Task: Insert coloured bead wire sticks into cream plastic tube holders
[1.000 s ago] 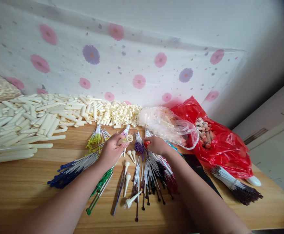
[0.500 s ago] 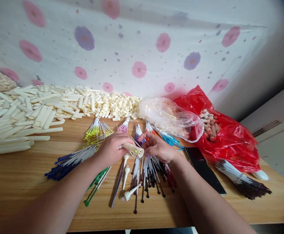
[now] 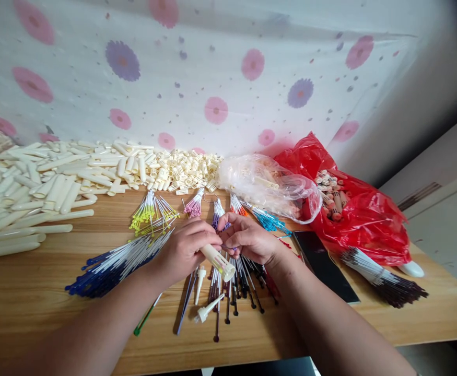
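Both hands meet over the worktop (image 3: 36,305). The left hand (image 3: 183,251) grips a cream tube (image 3: 220,262), long axis slanting down-right, mouth just below the right hand (image 3: 249,243), whose fingers pinch shut; its contents cannot be told.

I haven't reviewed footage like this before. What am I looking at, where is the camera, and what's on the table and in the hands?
There is no machine here. A person works with two bare hands, filmed by a camera worn on the head that looks forward and down, so both arms enter from the bottom edge. The left hand is closed around a cream tube. The right hand brings its fingertips together just above the tube; whether it pinches anything is too small to tell. On the wooden table lie fanned sticks with coloured tips, a tube pile, a clear bag, a red bag and a flat black slab.
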Tool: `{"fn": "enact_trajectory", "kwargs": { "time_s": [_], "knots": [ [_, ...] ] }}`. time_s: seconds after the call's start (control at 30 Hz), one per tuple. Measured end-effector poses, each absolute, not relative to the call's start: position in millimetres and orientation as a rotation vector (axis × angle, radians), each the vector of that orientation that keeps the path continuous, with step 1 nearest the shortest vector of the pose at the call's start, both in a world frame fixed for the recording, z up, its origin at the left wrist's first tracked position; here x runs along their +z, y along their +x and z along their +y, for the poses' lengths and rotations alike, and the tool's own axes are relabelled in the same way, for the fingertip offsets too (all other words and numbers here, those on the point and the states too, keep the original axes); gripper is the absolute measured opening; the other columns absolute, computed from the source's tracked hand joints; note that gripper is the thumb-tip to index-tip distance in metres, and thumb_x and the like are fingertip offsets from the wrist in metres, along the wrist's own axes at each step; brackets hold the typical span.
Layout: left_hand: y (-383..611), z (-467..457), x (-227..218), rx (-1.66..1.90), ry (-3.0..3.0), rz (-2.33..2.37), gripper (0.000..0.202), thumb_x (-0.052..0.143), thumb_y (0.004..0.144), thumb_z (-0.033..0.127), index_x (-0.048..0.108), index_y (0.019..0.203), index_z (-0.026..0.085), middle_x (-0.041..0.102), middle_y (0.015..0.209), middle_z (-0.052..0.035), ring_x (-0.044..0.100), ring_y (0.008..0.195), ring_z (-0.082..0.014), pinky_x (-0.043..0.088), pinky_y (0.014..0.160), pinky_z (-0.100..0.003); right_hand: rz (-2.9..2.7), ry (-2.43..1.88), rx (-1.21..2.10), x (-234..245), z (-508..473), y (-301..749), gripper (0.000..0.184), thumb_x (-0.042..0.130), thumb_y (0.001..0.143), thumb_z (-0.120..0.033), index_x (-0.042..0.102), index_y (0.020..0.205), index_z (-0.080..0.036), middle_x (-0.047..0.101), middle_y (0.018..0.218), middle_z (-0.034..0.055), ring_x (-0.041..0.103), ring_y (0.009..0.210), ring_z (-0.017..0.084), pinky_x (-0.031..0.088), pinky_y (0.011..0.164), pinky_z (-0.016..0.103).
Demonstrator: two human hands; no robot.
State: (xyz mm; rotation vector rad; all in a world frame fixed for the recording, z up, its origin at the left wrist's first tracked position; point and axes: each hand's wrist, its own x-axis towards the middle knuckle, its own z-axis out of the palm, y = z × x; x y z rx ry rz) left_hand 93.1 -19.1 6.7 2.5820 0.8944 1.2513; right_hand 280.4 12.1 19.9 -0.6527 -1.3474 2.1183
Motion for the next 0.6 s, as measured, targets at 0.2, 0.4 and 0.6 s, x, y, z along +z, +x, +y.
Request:
{"fn": "enact_trajectory", "kwargs": {
  "time_s": [0.2,0.4,0.6],
  "knots": [
    [91.6,-19.4,10.8,1.356,2.228,1.106,0.003,0.060,0.080,0.019,0.063,0.080,0.019,0.064,0.078,-0.0029,0.060,0.073,-0.0154,0.047,0.067,-0.029,-1.322,-0.679,1.702,15.9,12.6,276.8,0.016,0.066,0.074,-0.030,0.067,0.081,-0.015,0.067,0.067,0.0007,0.059,0.055,0.009,0.048,0.054,0.021],
    [95.4,-19.1,8.4,1.360,1.799,1.240,0.012,0.057,0.081,0.028,0.061,0.078,0.018,0.060,0.068,0.0005,0.056,0.064,-0.0137,0.046,0.062,-0.026,-1.726,-0.668,0.951,14.9,4.8,272.2,0.026,0.059,0.082,-0.022,0.067,0.105,-0.027,0.071,0.089,0.0031,0.064,0.079,0.015,0.051,0.073,0.031],
    [100.2,-22.7,3.0,1.306,1.604,1.181,0.017,0.057,0.081,0.034,0.062,0.078,0.018,0.058,0.068,0.0007,0.052,0.063,-0.0134,0.044,0.060,-0.026,-1.713,-0.661,0.927,12.0,3.6,268.9,0.025,0.059,0.082,-0.021,0.067,0.105,-0.028,0.070,0.086,0.0029,0.063,0.076,0.015,0.050,0.071,0.030]
  ]
}}
